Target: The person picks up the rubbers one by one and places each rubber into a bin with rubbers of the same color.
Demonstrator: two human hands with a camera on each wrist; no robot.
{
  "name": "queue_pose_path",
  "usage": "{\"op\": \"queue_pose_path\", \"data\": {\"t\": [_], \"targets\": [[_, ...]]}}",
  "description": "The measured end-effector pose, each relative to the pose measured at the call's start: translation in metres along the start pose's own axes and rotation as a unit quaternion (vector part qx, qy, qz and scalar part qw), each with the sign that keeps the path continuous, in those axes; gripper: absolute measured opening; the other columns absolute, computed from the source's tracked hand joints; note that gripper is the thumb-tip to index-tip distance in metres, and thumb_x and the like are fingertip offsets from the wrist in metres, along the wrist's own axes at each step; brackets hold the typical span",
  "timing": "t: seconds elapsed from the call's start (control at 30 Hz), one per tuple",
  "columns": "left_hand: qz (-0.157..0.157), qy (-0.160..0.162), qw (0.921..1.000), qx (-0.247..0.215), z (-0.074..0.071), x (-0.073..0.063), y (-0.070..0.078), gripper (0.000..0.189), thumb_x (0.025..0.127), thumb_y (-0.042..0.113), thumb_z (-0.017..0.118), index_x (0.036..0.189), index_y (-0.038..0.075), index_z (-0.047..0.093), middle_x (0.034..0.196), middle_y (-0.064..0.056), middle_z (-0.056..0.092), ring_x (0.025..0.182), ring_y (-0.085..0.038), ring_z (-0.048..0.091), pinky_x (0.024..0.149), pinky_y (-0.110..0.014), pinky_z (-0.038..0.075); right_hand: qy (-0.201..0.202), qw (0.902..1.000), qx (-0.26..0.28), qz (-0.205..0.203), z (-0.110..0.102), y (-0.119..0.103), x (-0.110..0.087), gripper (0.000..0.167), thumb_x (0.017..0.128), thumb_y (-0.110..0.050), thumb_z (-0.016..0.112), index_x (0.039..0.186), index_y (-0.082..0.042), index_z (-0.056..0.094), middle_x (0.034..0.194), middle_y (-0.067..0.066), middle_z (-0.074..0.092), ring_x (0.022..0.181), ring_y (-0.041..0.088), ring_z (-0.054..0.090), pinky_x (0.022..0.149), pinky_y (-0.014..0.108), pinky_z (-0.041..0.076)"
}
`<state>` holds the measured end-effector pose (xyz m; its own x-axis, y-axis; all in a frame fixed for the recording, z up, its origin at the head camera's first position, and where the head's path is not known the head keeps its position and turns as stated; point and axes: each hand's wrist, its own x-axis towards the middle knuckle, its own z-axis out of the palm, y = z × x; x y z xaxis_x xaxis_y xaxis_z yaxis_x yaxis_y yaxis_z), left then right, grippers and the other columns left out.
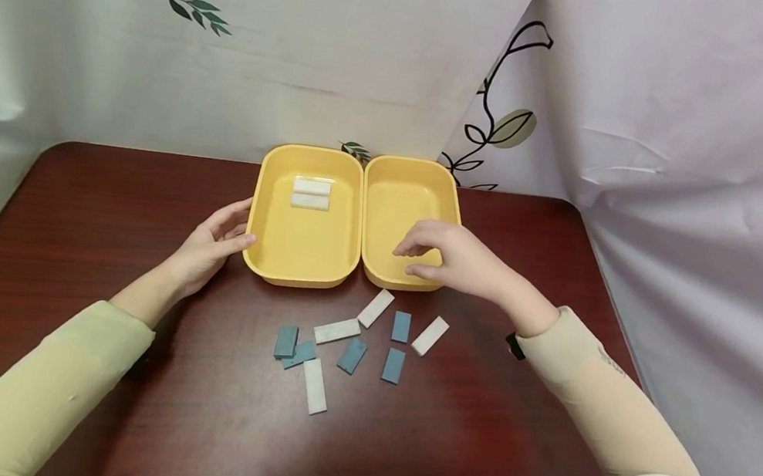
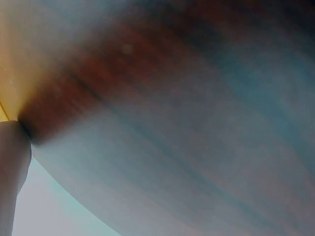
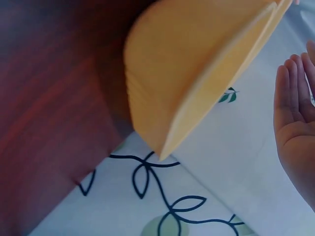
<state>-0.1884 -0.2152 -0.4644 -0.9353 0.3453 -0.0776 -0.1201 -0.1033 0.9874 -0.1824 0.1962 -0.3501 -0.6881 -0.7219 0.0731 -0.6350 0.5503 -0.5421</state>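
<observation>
Two yellow bins stand side by side: the left bin (image 1: 303,257) and the right bin (image 1: 385,200). My left hand (image 1: 209,247) holds the left bin by its outer side, thumb over the rim. Two white tiles (image 1: 311,194) lie inside that bin. Above the right bin hovers my right hand (image 1: 452,255), fingers bent loosely and apart from the thumb, with nothing in them. On the table in front lie several white tiles (image 1: 315,386) and several blue tiles (image 1: 393,366), one blue tile (image 1: 286,341) partly on top of another.
The dark red wooden table (image 1: 114,187) ends at the back against a pale curtain (image 1: 268,55) with leaf prints. More curtain (image 1: 704,225) hangs along the right side.
</observation>
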Motion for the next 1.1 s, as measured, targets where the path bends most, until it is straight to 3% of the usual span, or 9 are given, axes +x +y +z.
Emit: {"op": "queue_pose_path", "data": {"t": [0.23, 0.4, 0.63, 1.1], "targets": [[-0.001, 0.000, 1.0000, 0.002, 0.000, 0.000, 0.001, 0.070, 0.108, 0.005, 0.059, 0.169, 0.013, 0.027, 0.147, 0.013, 0.049, 0.127, 0.002, 0.056, 0.102, -0.011, 0.047, 0.001, 0.9998, 0.007, 0.019, 0.010, 0.002, -0.026, 0.021, 0.090, -0.003, 0.084, 0.109, -0.011, 0.079, 0.110, 0.001, 0.075, 0.102, 0.016, 0.070, 0.091, 0.036, 0.060], [-0.004, 0.002, 1.0000, 0.001, 0.000, -0.001, 0.001, 0.070, 0.108, 0.005, 0.060, 0.169, 0.014, 0.027, 0.147, 0.013, 0.049, 0.127, 0.003, 0.057, 0.102, -0.011, 0.046, 0.000, 0.9995, 0.030, 0.014, 0.016, 0.001, -0.040, 0.023, 0.087, 0.000, 0.086, 0.106, -0.010, 0.078, 0.106, 0.005, 0.075, 0.098, 0.018, 0.074, 0.089, 0.035, 0.064], [-0.003, 0.003, 1.0000, 0.001, 0.000, 0.000, 0.001, 0.069, 0.108, 0.005, 0.059, 0.169, 0.015, 0.028, 0.147, 0.014, 0.049, 0.127, 0.003, 0.057, 0.103, -0.011, 0.045, -0.012, 0.9994, 0.021, 0.026, 0.026, 0.005, -0.058, 0.025, 0.087, -0.001, 0.086, 0.109, -0.008, 0.078, 0.108, 0.002, 0.075, 0.097, 0.016, 0.072, 0.088, 0.031, 0.062], [-0.007, 0.004, 0.9999, 0.012, 0.000, -0.001, 0.001, 0.070, 0.108, 0.006, 0.060, 0.169, 0.015, 0.027, 0.148, 0.014, 0.048, 0.127, 0.002, 0.056, 0.103, -0.011, 0.045, -0.026, 0.9988, 0.008, 0.040, 0.044, 0.020, -0.078, 0.025, 0.088, 0.000, 0.084, 0.110, -0.010, 0.079, 0.107, -0.003, 0.074, 0.093, 0.015, 0.068, 0.084, 0.032, 0.060]]}}
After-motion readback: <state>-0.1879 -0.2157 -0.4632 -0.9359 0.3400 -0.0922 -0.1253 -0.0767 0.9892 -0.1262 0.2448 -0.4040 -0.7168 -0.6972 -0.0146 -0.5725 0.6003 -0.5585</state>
